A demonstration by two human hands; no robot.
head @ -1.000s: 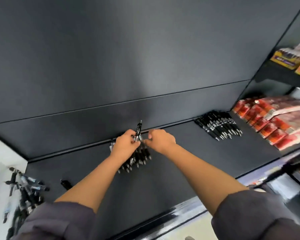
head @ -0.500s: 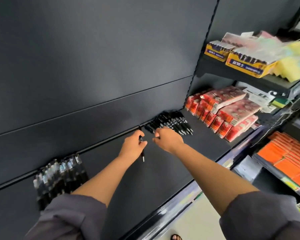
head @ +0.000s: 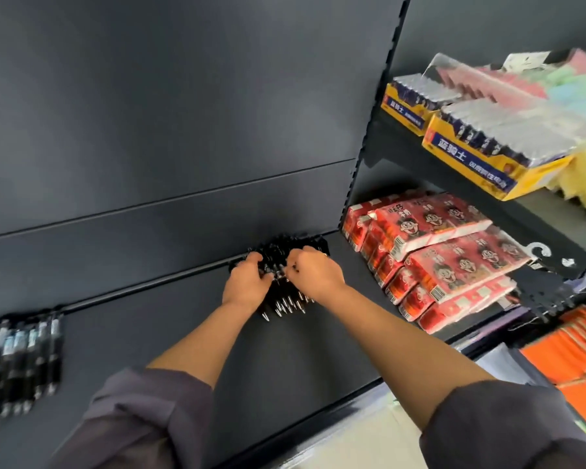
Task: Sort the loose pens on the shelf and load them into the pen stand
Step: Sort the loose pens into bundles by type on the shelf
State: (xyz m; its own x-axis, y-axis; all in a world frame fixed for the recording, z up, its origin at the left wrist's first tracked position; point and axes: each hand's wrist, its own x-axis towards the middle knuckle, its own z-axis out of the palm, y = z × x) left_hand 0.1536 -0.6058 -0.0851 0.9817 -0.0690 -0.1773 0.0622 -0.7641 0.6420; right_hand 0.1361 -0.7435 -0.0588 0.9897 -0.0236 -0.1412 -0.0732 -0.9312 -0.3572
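Fingers [head: 264,265] of your left hand [head: 246,282] are curling down onto the black pens [head: 286,299] at the back of the shelf [head: 183,333], and those of your right hand [head: 313,270] are pinching in from the other side; both hands are closing narrowly on the bunch, though you cannot tell from here whether either is gripping one single pen or just pressing the row together. Pens under your hands are lying side by side, tips pointing toward you, tight against the rear edge where shelf meets back panel [head: 166,130].

Moving outward, a second batch of pens [head: 17,360] is lying well apart at the left end of the same shelf, blurred but roughly lined up. Red packets [head: 430,252] are stacked just right of your hands, and yellow boxes [head: 467,154] are sitting on the shelf above them.

Judging progress: you are looking at the sorting stage, with pens grouped into two bunches. No pen stand is showing anywhere in view, so loading is probably not yet begun, and both bunches are likely waiting to go in
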